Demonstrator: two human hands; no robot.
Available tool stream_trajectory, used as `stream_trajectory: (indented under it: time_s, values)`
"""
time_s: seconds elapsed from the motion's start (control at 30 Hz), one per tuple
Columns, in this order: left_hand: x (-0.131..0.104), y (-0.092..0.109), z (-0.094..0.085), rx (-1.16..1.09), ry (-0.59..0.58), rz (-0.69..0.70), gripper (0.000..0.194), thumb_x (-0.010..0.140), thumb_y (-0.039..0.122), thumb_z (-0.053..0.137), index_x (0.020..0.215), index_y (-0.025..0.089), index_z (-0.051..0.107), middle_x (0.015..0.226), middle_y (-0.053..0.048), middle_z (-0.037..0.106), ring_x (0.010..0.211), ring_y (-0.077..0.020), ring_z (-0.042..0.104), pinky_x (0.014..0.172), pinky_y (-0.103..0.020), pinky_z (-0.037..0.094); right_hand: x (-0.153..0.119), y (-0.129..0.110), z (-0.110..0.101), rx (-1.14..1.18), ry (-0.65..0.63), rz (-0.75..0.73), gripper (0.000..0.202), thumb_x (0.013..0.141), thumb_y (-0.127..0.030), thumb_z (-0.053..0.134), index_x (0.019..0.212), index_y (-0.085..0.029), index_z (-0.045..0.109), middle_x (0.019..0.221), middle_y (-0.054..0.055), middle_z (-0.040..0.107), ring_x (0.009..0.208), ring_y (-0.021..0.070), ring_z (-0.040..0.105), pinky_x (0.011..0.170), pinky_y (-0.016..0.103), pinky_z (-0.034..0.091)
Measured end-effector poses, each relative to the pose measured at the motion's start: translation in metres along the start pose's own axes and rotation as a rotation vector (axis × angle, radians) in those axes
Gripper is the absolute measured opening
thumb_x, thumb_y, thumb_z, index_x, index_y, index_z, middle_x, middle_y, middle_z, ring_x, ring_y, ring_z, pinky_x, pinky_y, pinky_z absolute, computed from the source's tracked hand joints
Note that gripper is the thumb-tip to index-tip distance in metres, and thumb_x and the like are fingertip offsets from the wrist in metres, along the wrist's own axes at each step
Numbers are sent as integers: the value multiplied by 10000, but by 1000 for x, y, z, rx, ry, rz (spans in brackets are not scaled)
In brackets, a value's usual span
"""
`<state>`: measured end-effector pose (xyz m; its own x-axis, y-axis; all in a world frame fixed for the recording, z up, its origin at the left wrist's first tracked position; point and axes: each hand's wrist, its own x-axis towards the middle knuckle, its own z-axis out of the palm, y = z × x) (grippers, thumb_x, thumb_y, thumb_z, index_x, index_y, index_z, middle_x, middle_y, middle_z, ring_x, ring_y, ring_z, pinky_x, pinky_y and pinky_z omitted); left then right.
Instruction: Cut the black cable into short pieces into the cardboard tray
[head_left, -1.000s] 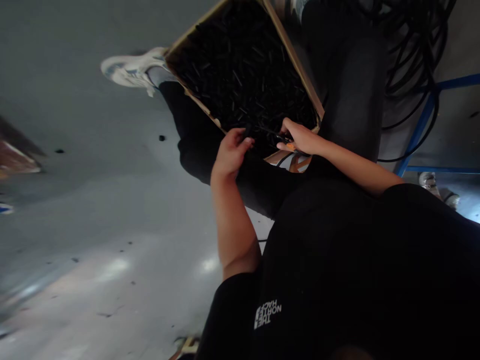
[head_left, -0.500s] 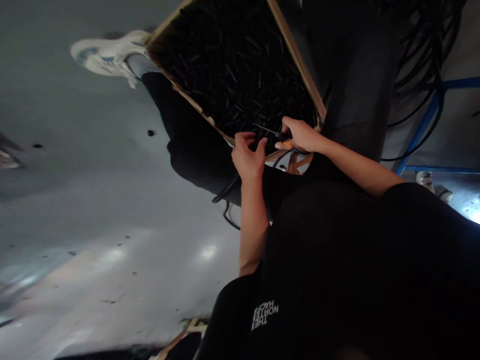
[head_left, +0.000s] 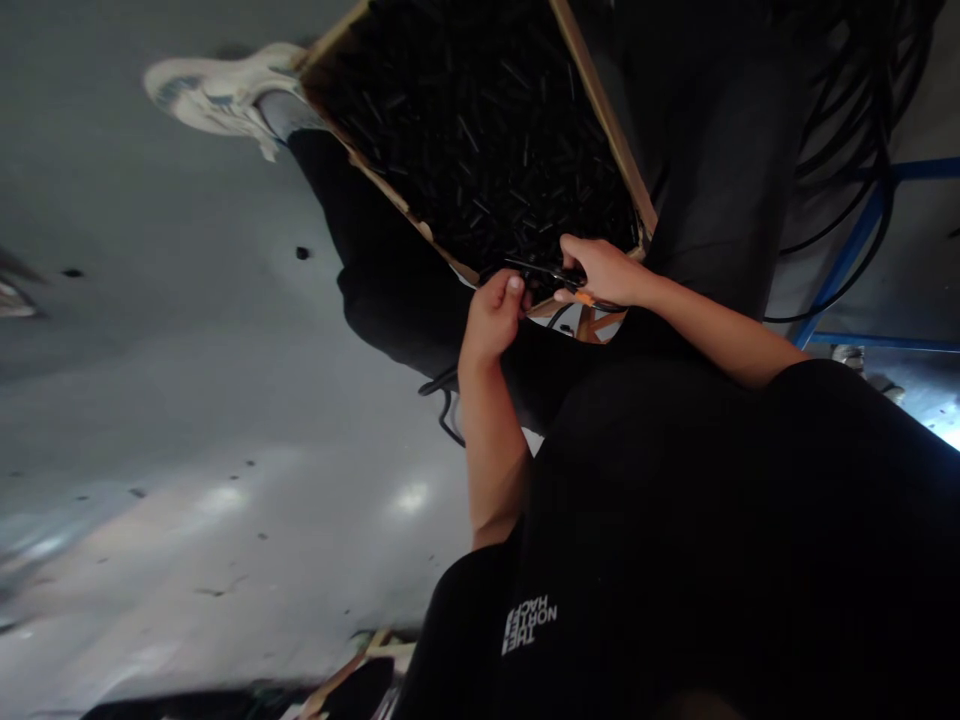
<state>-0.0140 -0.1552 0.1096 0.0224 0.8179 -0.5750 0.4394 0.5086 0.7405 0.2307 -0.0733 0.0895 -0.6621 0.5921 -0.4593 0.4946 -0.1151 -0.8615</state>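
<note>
My right hand (head_left: 604,272) is closed around scissors (head_left: 541,267) with some orange at the handle. Their blades point left, just above the fingertips of my left hand (head_left: 495,312). That hand is closed in a pinch, thumb on top, with a thin black tube mostly hidden in its fingers. Black tubing (head_left: 439,383) hangs below and behind my left wrist. Beneath both hands is the near corner of a cardboard box (head_left: 604,105), filled with short cut black tube pieces (head_left: 480,140).
My leg (head_left: 405,300) stretches along the box's left side, ending in a white shoe (head_left: 225,90). Coils of black tubing (head_left: 847,110) hang at the upper right by a blue metal frame (head_left: 847,255). Small black scraps (head_left: 302,253) lie on the grey floor (head_left: 300,400).
My left hand's fingers, spread apart earlier, have closed into a pinch near the scissor blades. My right hand keeps the scissors in about the same place.
</note>
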Motion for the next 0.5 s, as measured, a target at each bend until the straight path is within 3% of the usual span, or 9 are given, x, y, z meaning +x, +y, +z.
stream_trajectory:
  time_s: [0.13, 0.3, 0.43, 0.5]
  values:
    - [4, 1, -12, -126, -86, -49, 661, 1049, 878, 542, 940, 247, 706, 645, 4, 494, 595, -172, 512, 561, -300, 421, 1, 2, 2, 7, -33, -39, 376, 926, -327, 859, 1152, -212, 582, 1059, 29, 641, 974, 218, 590, 895, 356, 463]
    - [5, -4, -12, -298, -268, -118, 673, 958, 902, 662, 850, 240, 703, 556, 19, 413, 492, -155, 419, 468, -297, 344, 8, 8, 7, 0, -70, -132, 390, 943, -361, 855, 1163, -218, 567, 1101, 29, 635, 965, 204, 567, 894, 352, 471]
    - [7, -14, -19, -364, -261, -158, 679, 943, 901, 677, 801, 237, 690, 514, 32, 357, 452, -157, 406, 441, -303, 331, 2, 2, 3, -15, -81, -102, 376, 915, -366, 874, 1102, -217, 583, 1035, 25, 647, 950, 212, 588, 877, 344, 448]
    - [7, -15, -23, -339, -252, -156, 665, 951, 884, 688, 806, 235, 696, 521, 20, 397, 467, -165, 443, 450, -309, 367, -1, 0, 1, -18, -81, -85, 373, 905, -350, 877, 1102, -216, 590, 1035, 31, 655, 959, 220, 599, 878, 346, 440]
